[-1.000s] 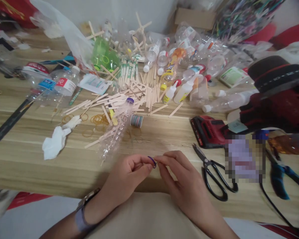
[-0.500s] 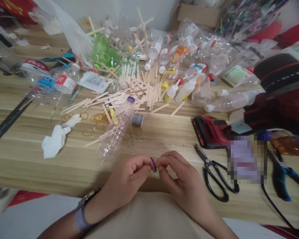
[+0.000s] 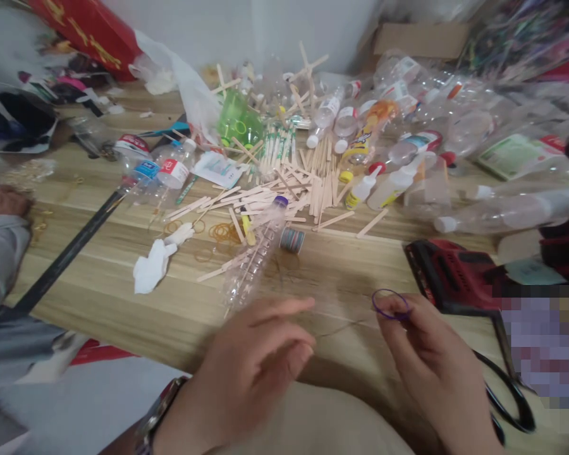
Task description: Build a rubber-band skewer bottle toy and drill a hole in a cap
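The hands are parting: the left hand (image 3: 260,366) is sitting at nine o'clock from the right hand (image 3: 431,366), where half a second ago their fingertips were almost meeting. The purple ring (image 3: 389,291) is changing hands too; it was resting at the left fingertips and is now standing in the right thumb and finger, which are pinching its near edge. So the handling of the ring seems to be passing to the right side. The left index finger is pointing straight out; whether the thumb and the finger beneath are pinching the thin strand running between the hands, I cannot tell.

Scissor handles (image 3: 519,411) are showing at four o'clock from the ring, a red tool base (image 3: 455,272) at two, a thread spool (image 3: 293,240) at ten, wooden sticks (image 3: 317,189) at eleven. Farther off, another person's hand (image 3: 2,201) is newly appearing at ten o'clock from the left hand, as the view is swinging left.
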### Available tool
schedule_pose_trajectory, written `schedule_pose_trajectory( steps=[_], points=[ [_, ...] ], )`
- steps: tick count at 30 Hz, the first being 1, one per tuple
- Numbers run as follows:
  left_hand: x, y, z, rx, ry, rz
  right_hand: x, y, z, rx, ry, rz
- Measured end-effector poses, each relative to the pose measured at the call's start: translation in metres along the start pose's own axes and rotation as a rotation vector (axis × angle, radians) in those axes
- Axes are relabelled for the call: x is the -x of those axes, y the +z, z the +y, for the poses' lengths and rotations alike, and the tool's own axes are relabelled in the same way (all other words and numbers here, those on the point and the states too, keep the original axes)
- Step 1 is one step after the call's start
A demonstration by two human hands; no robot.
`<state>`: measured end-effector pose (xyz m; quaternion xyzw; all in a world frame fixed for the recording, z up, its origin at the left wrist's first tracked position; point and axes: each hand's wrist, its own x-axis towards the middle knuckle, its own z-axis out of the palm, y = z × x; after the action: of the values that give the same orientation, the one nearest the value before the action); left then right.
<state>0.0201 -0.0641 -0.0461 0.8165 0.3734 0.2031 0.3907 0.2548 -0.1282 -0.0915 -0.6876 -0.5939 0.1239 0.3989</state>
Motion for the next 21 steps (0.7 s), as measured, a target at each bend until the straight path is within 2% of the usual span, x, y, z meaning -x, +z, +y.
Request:
schedule_pose_trajectory(
  steps=[3, 4, 6, 8, 10, 12, 15, 21],
  points=[
    [-0.001, -0.008, -0.015, -0.206, -0.067, 0.310, -0.002, -0.006, 0.010, 0.123, 0.021, 0.023],
    [-0.001, -0.011, -0.022, -0.282, -0.102, 0.371, -0.003, -0.008, 0.013, 0.162, 0.009, 0.032],
    [0.005, -0.016, -0.036, -0.375, -0.193, 0.413, -0.004, -0.009, 0.017, 0.253, -0.012, 0.052],
    [0.016, -0.019, -0.049, -0.412, -0.303, 0.414, -0.004, -0.007, 0.021, 0.308, -0.021, 0.075],
    [0.030, -0.019, -0.061, -0.410, -0.419, 0.352, -0.003, -0.002, 0.025, 0.309, -0.022, 0.084],
    [0.042, -0.017, -0.071, -0.343, -0.511, 0.265, -0.002, 0.004, 0.027, 0.282, -0.071, 0.033],
    [0.048, -0.012, -0.080, -0.205, -0.545, 0.231, -0.003, 0.016, 0.023, 0.208, -0.141, -0.077],
    [0.032, 0.000, -0.083, -0.031, -0.553, 0.208, -0.011, 0.043, -0.006, -0.042, -0.145, -0.265]
  ],
)
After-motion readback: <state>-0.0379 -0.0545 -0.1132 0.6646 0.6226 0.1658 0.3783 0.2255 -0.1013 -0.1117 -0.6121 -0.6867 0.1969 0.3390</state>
